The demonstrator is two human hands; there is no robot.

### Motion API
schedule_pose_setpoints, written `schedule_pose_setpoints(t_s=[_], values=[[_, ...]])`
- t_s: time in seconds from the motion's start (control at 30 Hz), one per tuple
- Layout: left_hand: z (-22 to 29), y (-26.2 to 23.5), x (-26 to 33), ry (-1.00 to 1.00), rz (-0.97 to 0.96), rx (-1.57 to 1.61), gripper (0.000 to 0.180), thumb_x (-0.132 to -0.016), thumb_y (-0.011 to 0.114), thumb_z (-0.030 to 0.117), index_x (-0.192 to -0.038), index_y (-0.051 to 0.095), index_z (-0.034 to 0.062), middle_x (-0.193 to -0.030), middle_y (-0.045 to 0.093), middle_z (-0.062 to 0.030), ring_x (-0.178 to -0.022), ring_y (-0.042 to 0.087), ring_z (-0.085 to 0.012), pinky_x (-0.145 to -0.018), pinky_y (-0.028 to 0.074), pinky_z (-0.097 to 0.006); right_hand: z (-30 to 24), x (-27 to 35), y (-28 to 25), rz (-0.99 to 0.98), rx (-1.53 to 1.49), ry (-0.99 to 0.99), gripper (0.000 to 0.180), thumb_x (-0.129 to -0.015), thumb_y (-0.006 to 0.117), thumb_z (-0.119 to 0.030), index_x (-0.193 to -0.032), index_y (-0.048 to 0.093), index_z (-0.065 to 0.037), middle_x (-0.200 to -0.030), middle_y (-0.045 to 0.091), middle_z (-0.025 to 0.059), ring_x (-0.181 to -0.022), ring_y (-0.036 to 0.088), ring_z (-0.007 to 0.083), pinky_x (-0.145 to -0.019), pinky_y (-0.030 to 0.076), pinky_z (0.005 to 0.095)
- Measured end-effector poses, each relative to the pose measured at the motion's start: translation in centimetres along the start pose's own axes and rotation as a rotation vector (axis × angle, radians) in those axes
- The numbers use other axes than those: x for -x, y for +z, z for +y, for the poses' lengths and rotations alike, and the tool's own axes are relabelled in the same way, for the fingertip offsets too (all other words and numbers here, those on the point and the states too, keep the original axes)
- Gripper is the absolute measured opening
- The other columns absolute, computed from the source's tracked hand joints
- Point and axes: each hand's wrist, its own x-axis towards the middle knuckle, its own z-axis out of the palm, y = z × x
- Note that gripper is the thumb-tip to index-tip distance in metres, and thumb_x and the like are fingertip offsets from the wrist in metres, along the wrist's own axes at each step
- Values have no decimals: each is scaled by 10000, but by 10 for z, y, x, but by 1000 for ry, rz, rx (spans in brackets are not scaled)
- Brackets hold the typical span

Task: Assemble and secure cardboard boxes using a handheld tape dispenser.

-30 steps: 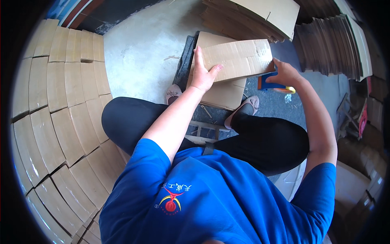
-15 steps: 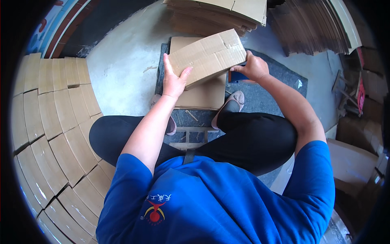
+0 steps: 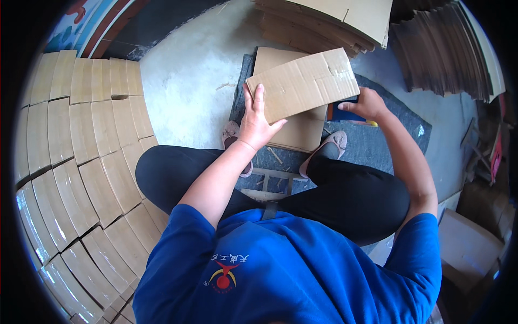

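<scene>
A long brown cardboard box (image 3: pixel 302 81) is tilted over flat cardboard (image 3: pixel 307 132) between my feet. My left hand (image 3: pixel 256 120) grips its left end, fingers lying along the near side and thumb low. At the box's right end is my right hand (image 3: pixel 371 105), its fingers curled and partly hidden. The right thumb lies over a blue object with a yellow edge (image 3: pixel 345 113), low beside the box; its kind does not show. Whether the right fingers hold that object or still press on the box I cannot make out.
Rows of closed cardboard boxes (image 3: pixel 89 178) are stacked at my left. Flattened cardboard piles stand at the far side (image 3: pixel 329 21) and far right (image 3: pixel 442 54). A dark mat (image 3: pixel 402 119) lies underfoot, and a pale carton (image 3: pixel 467 243) sits at lower right.
The view has shifted, moving the scene rightward. My right hand has slid off the box's corner, down by the blue object, which shows more. My left hand keeps its hold on the box.
</scene>
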Motion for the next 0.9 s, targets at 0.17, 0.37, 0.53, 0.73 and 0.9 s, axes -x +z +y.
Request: schedule_pose_setpoints(t_s=[0.17,0.37,0.53,0.73,0.9], values=[[26,-20,54,87,-75,214,1075,-692,850,289,-1503,173,86,-1545,76,-345,-1440,199,-471,-1156,292,-475,26,35,2,-302,-485,-4,859,-737,713,-692,-1213,618,17,-1082,697,197,-1071,653,329,-964,487,376],[48,-27,70,-754,-135,1094,736,-982,595,326,-1497,139,66,-1426,408,-192,-1269,475,-274,-937,490,-443,43,75,25,-199,-316,53,915,-742,635,-767,-1247,583,-6,-1077,694,202,-1060,659,316,-947,495,397],[46,-20,62,-922,-418,1008,631,-892,705,384,-1341,420,44,-1240,541,-132,-1142,557,-226,-814,537,-416,45,82,35,-110,-164,-22,904,-711,645,-772,-1203,594,-15,-989,707,204,-986,682,358,-887,520,410],[13,20,71,-855,-43,996,655,-780,833,174,-1238,405,-16,-1166,560,-135,-1055,572,-193,-919,480,-320,46,41,59,-37,187,-115,667,-769,657,-670,-1211,639,-172,-883,709,159,-837,673,385,-744,538,465],[-1,7,54,-867,47,1037,479,-809,786,89,-1174,495,-20,-1117,609,-123,-1014,606,-181,-893,500,-316,22,11,61,-17,220,-116,878,-805,663,-608,-1517,283,-263,-887,701,188,-829,674,390,-730,543,472]])
